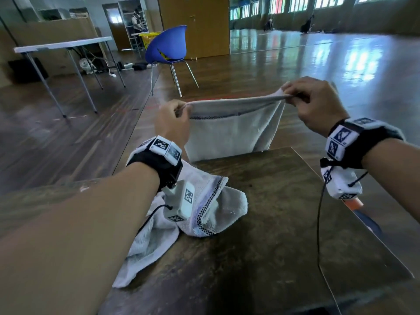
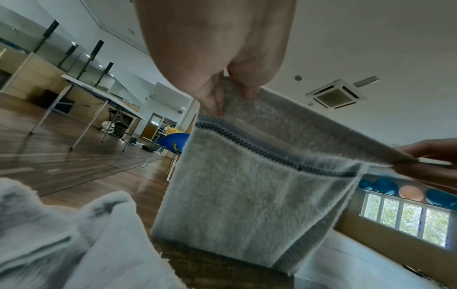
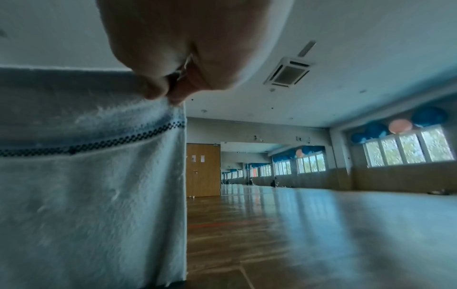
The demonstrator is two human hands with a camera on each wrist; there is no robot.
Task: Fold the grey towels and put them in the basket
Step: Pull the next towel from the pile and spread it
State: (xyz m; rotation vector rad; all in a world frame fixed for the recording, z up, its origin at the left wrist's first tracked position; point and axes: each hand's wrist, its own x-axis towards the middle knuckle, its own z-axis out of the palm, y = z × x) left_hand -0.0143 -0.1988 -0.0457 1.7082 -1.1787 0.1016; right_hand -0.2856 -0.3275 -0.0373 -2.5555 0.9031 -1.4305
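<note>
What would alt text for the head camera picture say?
Two hands, left hand and right hand, pinch the top corners of a grey towel hanging over the far edge of a dark wooden table. A second, crumpled towel lies under the left forearm.

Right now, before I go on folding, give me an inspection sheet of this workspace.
Surface: dark wooden table, worn, bare on its right half.
Job's things: held grey towel hangs doubled past the table's far edge; crumpled grey towel lies on the table's left. No basket at the table.
Clutter: nothing seen.
Hands: left hand and right hand each pinch a top corner of the held towel.
Cables: black wrist-camera cable dangles from the right wrist over the table.
Surroundings: blue chair, white folding table, yellow crate behind the chair, wooden floor.
</note>
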